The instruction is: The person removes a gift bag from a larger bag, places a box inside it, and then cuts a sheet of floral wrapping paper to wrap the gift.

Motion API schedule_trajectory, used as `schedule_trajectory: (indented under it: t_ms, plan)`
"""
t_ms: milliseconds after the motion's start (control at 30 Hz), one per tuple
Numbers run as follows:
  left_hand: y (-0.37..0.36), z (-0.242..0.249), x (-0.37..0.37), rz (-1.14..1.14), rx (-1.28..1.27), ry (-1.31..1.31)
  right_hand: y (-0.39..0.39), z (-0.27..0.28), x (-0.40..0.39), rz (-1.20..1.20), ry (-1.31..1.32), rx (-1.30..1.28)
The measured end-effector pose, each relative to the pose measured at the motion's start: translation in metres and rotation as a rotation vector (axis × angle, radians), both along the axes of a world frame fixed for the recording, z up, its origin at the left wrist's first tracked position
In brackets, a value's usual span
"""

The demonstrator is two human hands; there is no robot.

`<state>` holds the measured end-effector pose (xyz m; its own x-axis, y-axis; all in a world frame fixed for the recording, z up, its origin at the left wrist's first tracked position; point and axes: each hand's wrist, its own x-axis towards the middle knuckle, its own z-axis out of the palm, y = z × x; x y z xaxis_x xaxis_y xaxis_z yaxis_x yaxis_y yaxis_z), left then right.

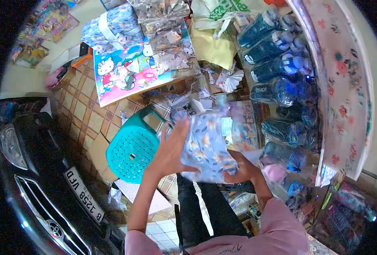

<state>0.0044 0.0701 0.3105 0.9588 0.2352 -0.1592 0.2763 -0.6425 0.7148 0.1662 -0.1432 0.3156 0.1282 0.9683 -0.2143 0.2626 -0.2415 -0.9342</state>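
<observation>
A folded light-blue floral cloth (207,146) is held up in front of my body, between both hands. My left hand (173,148) grips its left side, with the thumb along the lower edge and the raised fingers blurred by motion. At the lower right corner, my right hand (242,168) is closed on the cloth, fingers partly behind it. A bundle of similar blue floral fabric (124,27), wrapped with a white band, lies on the low cartoon-printed table (105,91) ahead. Beside that bundle are grey patterned packets in clear plastic (167,36).
Left of my hands stands a green plastic stool (131,148). The front of a black car (48,182) borders the left side. Several plastic-wrapped dark blue bottles (269,91) line the right, beside a floral ironing-board-like panel (341,85). A yellow cloth bag (211,46) lies beyond.
</observation>
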Motion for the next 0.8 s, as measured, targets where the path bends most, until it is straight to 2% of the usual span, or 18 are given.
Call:
schedule_trajectory:
  t_ms: [67,100,200,267,300,400,433,500,567,600,700,767,800]
  plan:
    - [-0.006,-0.003,-0.010,-0.117,-0.150,0.119,0.015,0.015,0.000,0.016,0.073,0.054]
    - [-0.015,-0.011,-0.018,-0.026,-0.167,0.079,0.017,0.015,-0.002,-0.050,0.055,-0.004]
    - [-0.019,-0.039,-0.031,0.123,-0.684,0.200,0.030,-0.020,0.009,0.004,-0.494,-0.113]
    - [-0.025,-0.073,-0.053,0.446,-0.724,0.123,0.037,-0.031,0.007,-0.393,-0.598,0.070]
    - [-0.027,-0.073,-0.056,0.612,-0.741,0.083,0.040,-0.035,0.005,-0.587,-0.643,0.163]
    - [-0.037,-0.051,-0.057,1.043,-0.790,-0.054,0.027,-0.048,-0.020,-0.695,-0.243,-0.015]
    - [-0.040,-0.062,-0.063,1.040,-0.945,-0.128,0.014,-0.089,-0.035,-0.725,0.068,-0.012]
    - [-0.048,-0.053,-0.057,1.070,-0.935,-0.109,0.022,-0.081,-0.046,-0.574,0.412,-0.240]
    - [-0.055,-0.052,-0.050,1.025,-0.983,-0.183,0.025,-0.090,-0.057,-0.462,0.699,-0.313]
    - [-0.059,-0.059,-0.050,1.031,-0.974,-0.194,0.025,-0.106,-0.065,-0.429,0.817,-0.270]
    - [-0.067,-0.065,-0.045,1.084,-0.934,-0.240,0.028,-0.119,-0.080,-0.409,0.963,-0.212]
    - [-0.064,-0.082,-0.044,1.079,-0.700,-0.248,0.027,-0.097,-0.071,-0.489,0.913,-0.190]
    - [-0.060,-0.080,-0.040,1.076,-0.583,-0.252,0.028,-0.090,-0.071,-0.620,1.053,-0.216]
